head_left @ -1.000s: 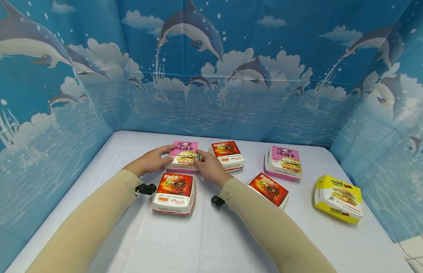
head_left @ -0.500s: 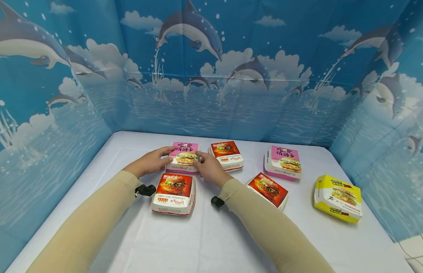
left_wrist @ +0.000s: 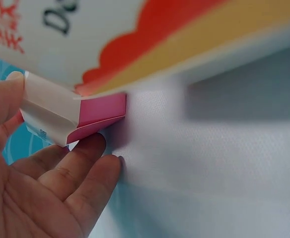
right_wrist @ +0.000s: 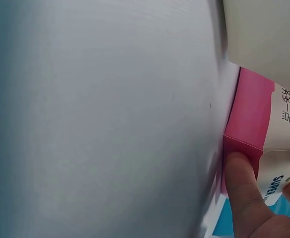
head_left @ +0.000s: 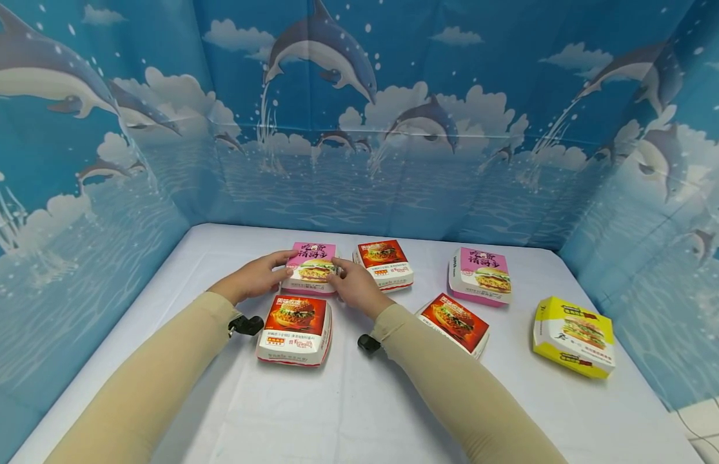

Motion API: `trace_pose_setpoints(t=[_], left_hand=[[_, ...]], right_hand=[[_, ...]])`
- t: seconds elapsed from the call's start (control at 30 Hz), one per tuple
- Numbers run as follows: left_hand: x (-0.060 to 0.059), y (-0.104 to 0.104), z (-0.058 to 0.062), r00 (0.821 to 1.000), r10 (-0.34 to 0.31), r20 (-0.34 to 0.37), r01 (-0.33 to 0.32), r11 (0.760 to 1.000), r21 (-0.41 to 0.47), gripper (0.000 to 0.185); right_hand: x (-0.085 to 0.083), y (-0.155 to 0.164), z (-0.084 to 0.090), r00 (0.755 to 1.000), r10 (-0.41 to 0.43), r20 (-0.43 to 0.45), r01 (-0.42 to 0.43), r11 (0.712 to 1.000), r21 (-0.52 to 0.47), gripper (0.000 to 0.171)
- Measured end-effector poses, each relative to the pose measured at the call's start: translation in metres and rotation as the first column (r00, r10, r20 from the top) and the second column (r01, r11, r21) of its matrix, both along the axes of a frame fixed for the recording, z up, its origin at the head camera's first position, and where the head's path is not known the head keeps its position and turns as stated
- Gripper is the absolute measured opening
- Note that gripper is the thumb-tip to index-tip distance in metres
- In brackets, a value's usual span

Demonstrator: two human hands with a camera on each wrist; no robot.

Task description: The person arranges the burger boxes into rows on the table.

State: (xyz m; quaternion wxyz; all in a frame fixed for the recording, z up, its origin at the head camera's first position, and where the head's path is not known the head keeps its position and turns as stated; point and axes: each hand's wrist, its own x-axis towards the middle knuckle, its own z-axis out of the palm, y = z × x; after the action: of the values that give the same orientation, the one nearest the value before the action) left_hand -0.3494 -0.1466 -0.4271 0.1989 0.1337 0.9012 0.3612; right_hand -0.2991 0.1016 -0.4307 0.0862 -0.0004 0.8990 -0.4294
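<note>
A pink burger box lies at the back left of the white table. My left hand grips its left side, thumb on the lid. In the left wrist view the fingers sit under a corner of the pink burger box and the thumb rests on top. My right hand holds the box's right side. In the right wrist view a fingertip presses the edge of the pink burger box. The box's underside is hidden.
A red burger box lies just in front of the hands and another red one just to the right. Further right are a second pink box, a tilted red box and a yellow box. Dolphin-print walls enclose three sides.
The right hand's fingers have crept slightly up the pink box's right edge. The left hand and the other boxes have stayed where they were.
</note>
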Motion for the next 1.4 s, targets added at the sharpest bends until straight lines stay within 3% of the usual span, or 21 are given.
trace_pose_setpoints(t=[1.4], left_hand=[[0.0059,0.0019,0.0037,1.000,0.001,0.009,-0.001,1.000,0.007,0.064]], right_hand=[[0.0029,-0.0002,-0.0015,1.000,-0.013,-0.014,0.012,1.000,-0.027,0.056]])
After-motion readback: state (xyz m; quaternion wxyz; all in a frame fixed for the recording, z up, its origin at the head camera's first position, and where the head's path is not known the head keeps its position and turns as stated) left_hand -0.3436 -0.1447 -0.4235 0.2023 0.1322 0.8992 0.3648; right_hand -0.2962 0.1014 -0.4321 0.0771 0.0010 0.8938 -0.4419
